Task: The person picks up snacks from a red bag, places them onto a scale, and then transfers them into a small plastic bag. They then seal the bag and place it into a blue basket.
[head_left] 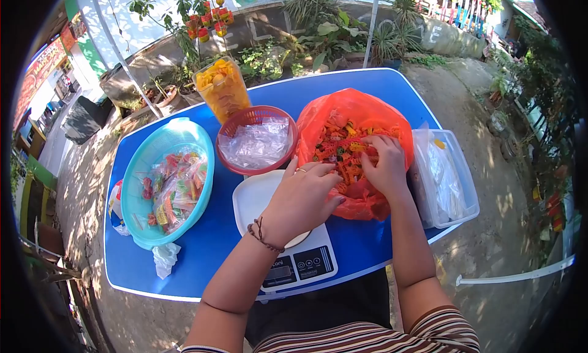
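Note:
My right hand is inside a red plastic bag, its thumb and fingers apart over a heap of brightly coloured crackers. The crackers are mostly orange and red, with some yellow and green ones. My left hand hovers between the kitchen scale and the bag's near edge. Its fingers stretch towards the crackers with nothing visible in them. Under that hand lies the white tray on the scale, partly hidden by my hand and wrist.
On the blue table stand a turquoise basket with filled small packets, a red basket of clear plastic bags, a tub of yellow snacks and a clear box with plastic bags. Crumpled plastic lies at the left edge.

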The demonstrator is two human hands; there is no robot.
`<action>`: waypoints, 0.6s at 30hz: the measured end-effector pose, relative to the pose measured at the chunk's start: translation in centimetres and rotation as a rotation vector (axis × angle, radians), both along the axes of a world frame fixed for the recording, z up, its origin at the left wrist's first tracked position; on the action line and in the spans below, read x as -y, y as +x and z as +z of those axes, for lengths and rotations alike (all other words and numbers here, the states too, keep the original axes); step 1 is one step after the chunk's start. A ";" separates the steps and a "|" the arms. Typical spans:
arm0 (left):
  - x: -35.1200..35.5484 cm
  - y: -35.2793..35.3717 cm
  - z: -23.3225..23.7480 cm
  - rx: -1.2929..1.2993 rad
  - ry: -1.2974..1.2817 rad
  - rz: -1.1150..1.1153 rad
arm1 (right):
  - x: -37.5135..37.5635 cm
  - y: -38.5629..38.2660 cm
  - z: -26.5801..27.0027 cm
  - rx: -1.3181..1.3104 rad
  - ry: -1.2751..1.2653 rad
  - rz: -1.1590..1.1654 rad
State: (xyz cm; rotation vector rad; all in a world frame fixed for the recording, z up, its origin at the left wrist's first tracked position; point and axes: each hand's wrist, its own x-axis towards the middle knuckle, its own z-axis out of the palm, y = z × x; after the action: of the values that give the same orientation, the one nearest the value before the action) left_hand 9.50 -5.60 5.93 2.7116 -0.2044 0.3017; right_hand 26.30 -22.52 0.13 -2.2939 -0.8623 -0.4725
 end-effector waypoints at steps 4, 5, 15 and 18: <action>0.4 1.6 -0.5 -0.094 0.055 0.033 | -1.7 -0.8 -1.9 0.104 -0.250 -0.101; 0.5 1.9 -0.6 -0.121 0.077 0.044 | -2.0 -1.1 -2.2 0.151 -0.265 -0.099; -0.8 1.7 -0.5 -0.112 0.098 0.162 | -2.0 -2.7 -0.1 0.154 -0.102 0.345; -1.1 1.6 -0.4 -0.122 0.092 0.176 | -1.8 -3.4 0.6 0.127 -0.017 0.448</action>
State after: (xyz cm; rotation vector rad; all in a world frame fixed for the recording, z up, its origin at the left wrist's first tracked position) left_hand 11.06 -4.47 5.49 2.8329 0.0567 0.1788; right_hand 22.86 -20.72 0.72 -2.0150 -1.4025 -0.4106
